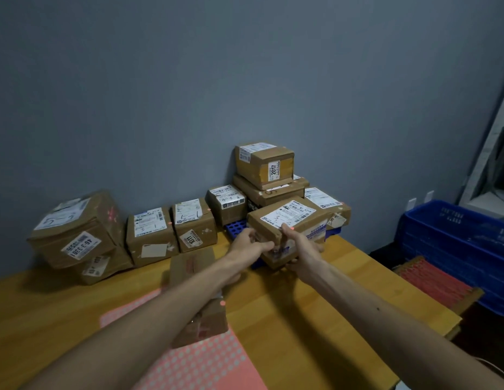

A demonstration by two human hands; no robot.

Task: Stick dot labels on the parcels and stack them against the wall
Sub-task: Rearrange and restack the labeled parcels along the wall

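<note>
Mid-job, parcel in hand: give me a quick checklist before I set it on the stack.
1. Grip: left hand and right hand both hold the held parcel: ok.
2. Dot label on its top edge: ok.
3. Landing spot on the blue rack: cannot tell, mostly hidden.
4. Far-left parcel sits tilted: not ok.
5. 2017 parcel sits flat atop the stack: ok.

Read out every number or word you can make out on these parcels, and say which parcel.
"2017": side sticker, topmost parcel.
"46-3 3301": sticker on big tilted parcel, far left.
"1011": front sticker, middle parcel.
"4-3 3": handwritten on small parcel left of the topmost.
Printed shipping labels, held parcel included: too small to read.
</note>
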